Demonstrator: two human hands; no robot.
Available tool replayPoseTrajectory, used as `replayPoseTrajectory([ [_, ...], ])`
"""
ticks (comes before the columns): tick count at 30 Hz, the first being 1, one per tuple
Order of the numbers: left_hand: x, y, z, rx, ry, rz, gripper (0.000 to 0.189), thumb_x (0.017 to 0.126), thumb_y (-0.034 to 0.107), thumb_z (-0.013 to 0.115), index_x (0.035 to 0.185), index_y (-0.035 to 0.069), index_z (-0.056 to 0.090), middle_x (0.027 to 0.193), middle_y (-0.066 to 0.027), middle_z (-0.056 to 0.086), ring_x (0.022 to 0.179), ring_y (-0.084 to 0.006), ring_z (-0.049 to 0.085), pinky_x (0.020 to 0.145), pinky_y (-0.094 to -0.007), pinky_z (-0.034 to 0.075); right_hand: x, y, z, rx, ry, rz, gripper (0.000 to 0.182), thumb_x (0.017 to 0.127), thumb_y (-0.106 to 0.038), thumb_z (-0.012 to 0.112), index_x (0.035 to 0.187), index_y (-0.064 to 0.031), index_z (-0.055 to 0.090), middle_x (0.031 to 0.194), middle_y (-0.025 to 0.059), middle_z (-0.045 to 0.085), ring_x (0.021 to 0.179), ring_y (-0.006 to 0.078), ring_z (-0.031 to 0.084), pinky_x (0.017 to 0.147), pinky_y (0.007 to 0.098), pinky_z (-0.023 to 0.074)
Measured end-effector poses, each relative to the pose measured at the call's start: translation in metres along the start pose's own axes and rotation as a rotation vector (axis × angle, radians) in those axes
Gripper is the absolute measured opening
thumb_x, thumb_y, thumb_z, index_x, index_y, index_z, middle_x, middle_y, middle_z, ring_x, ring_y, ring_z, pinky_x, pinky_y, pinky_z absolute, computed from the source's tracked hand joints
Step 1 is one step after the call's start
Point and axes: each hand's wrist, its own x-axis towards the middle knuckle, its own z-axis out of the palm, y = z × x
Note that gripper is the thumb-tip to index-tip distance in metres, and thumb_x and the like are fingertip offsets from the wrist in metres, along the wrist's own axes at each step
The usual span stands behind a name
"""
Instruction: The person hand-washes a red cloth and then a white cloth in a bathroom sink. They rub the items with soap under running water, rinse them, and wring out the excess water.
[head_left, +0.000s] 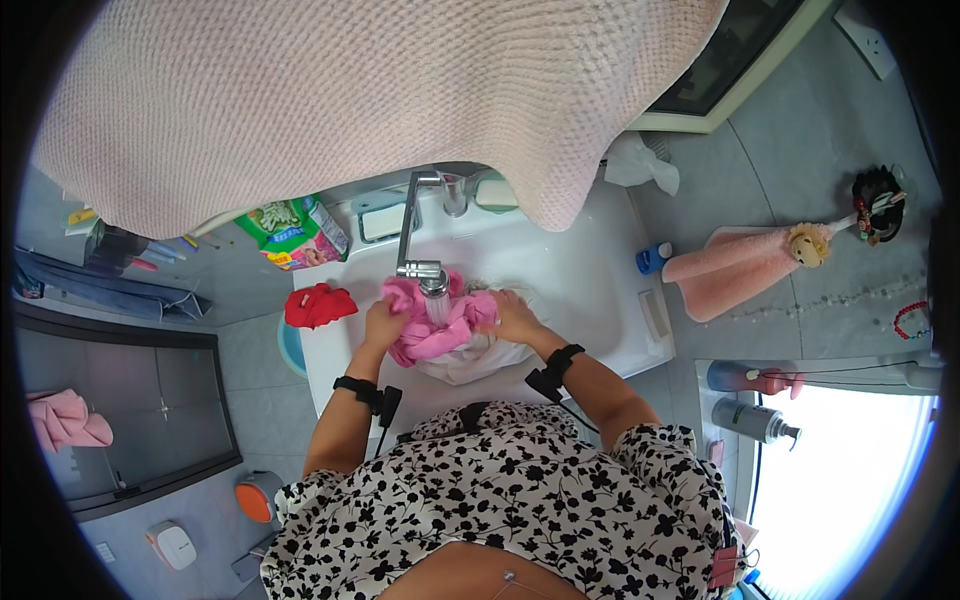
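A pink cloth (420, 341) lies bunched in the white washbasin (600, 277), under water running from a chrome swivel faucet (433, 279). My left hand (385, 322) grips the cloth's left side. At its right end, my right hand (516, 316) has the cloth between thumb and fingers; its fingertips are partly hidden and slightly blurred. Beneath the pink cloth, a wet white cloth (469, 364) spreads towards the basin's front edge. A red cloth (321, 305) sits crumpled on the left ledge.
Behind the basin stand a green detergent bag (292, 231), a soap dish (386, 223) and a second soap bar (495, 194). A large pale pink knitted towel (375, 97) hangs over the back. To the right are a small blue bottle (654, 258) and a hanging peach hand towel (727, 274).
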Motion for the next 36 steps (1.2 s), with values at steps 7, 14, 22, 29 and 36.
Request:
replayPoseTrajectory([
  [7, -0.026, -0.001, 0.030, 0.330, 0.035, -0.047, 0.098, 0.058, 0.034, 0.077, 0.139, 0.019, 0.024, 0.138, -0.0263, 0.022, 0.126, -0.0421, 0.028, 0.104, -0.0431, 0.029, -0.024, 0.004, 0.002, -0.040, -0.446, 0.050, 0.053, 0.069, -0.029, 0.065, 0.117, -0.0108, 0.054, 0.110, 0.0147, 0.058, 0.102, 0.0329, 0.054, 0.088, 0.0397, 0.0436],
  [14, -0.025, -0.054, 0.053, 0.451, -0.393, -0.029, 0.053, 0.066, 0.025, 0.067, 0.116, 0.014, 0.057, 0.122, -0.0165, 0.051, 0.120, -0.0332, 0.043, 0.097, -0.0413, 0.038, -0.042, 0.021, -0.081, -0.001, -0.072, 0.381, 0.034, 0.072, -0.026, 0.057, 0.096, -0.0041, 0.064, 0.094, 0.0147, 0.064, 0.088, 0.0307, 0.059, 0.078, 0.0374, 0.0462],
  [22, -0.019, -0.058, 0.047, 0.601, -0.202, -0.181, 0.025, 0.076, 0.012, 0.051, 0.096, 0.008, 0.065, 0.101, -0.0150, 0.063, 0.097, -0.0329, 0.059, 0.083, -0.0409, 0.048, -0.069, -0.013, -0.136, 0.583, 0.139, 0.352, 0.027, 0.069, -0.021, 0.054, 0.076, 0.0041, 0.061, 0.069, 0.0096, 0.060, 0.067, 0.0179, 0.055, 0.064, 0.0297, 0.0427],
  [29, -0.023, -0.050, 0.011, 0.514, 0.106, 0.040, 0.020, 0.073, 0.007, 0.049, 0.086, 0.005, 0.064, 0.089, -0.0179, 0.061, 0.086, -0.0359, 0.059, 0.078, -0.0435, 0.048, -0.072, -0.014, -0.143, 0.630, 0.182, 0.295, 0.026, 0.069, -0.022, 0.053, 0.071, 0.0034, 0.060, 0.063, 0.0093, 0.056, 0.061, 0.0182, 0.052, 0.060, 0.0315, 0.0420],
  [36, -0.040, -0.030, 0.008, 0.613, 0.161, -0.120, 0.016, 0.077, 0.010, 0.050, 0.083, 0.005, 0.064, 0.094, -0.0178, 0.060, 0.089, -0.0346, 0.060, 0.077, -0.0428, 0.049, -0.083, 0.017, -0.117, 0.358, 0.450, 0.354, 0.029, 0.073, -0.024, 0.057, 0.083, 0.0014, 0.066, 0.075, 0.0188, 0.064, 0.074, 0.0313, 0.061, 0.070, 0.0347, 0.0471],
])
